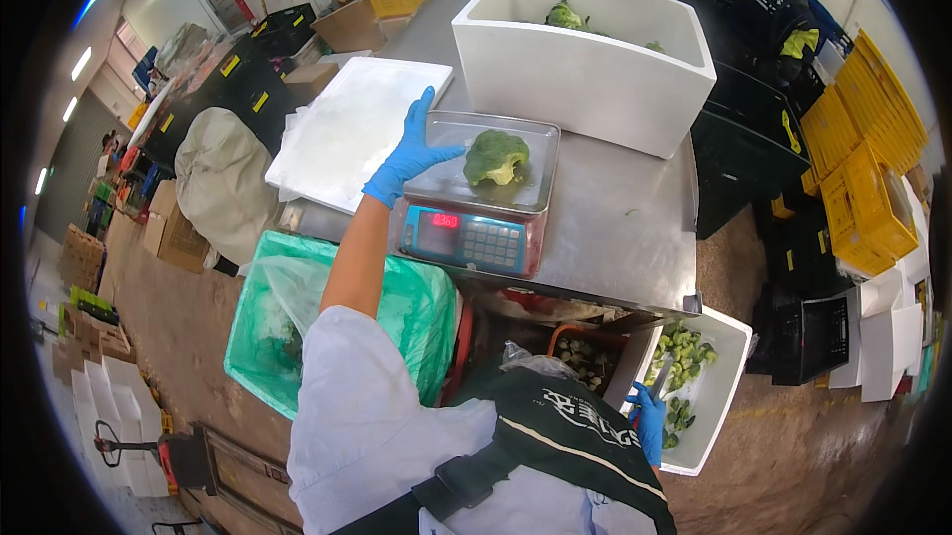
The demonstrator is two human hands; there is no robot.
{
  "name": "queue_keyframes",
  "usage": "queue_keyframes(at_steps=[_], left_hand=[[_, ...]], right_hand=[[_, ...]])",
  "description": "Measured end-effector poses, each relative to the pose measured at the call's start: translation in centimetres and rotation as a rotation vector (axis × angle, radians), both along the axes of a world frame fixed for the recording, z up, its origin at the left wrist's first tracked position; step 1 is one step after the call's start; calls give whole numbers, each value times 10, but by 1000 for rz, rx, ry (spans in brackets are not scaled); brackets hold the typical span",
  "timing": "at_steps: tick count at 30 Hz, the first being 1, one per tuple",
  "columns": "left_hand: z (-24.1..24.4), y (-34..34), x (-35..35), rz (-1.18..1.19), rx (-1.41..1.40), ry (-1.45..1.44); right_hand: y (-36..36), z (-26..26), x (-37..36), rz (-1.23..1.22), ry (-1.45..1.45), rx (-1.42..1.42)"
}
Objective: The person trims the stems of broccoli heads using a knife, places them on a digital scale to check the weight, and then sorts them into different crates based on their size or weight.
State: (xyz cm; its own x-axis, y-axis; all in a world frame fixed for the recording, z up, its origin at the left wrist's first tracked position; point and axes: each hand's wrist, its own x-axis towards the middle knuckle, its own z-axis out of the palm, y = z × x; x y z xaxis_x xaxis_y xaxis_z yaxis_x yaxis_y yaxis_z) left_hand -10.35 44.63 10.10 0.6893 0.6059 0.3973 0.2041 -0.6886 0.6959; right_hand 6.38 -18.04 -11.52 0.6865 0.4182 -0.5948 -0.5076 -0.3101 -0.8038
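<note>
A broccoli head (497, 157) lies on the metal pan of a digital scale (465, 237), whose red display is lit. My left hand (416, 148), in a blue glove, is spread over the pan's left side with its fingers apart, just left of the broccoli. Low at the right, my right hand (649, 416), also gloved, is closed on a knife (660, 377) over a white foam box (718, 416) with cut broccoli pieces (680, 356). Behind the scale stands a large white foam box (580, 74) with some broccoli (565, 16) inside.
The scale stands on a steel table (625, 215), beside a white foam lid (357, 126). A crate lined with green plastic (416, 319) is below at the left. Black crates (744, 141) and yellow crates (866, 215) stand at the right, near a person (773, 14) bending over. A pallet jack (186, 453) is at lower left.
</note>
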Motion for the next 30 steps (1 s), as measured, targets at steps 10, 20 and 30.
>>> queue_keyframes(at_steps=[10,20,30], left_hand=[[-37,-1,31,-149,-31,89],[-18,-19,70,-190,-1115,-214],[136,-5,76,-295,-773,-473]], right_hand=[[-1,-6,2,-42,3,-44],[-23,-44,-32,-153,-60,-86],[18,-18,-29,-65,63,-18]])
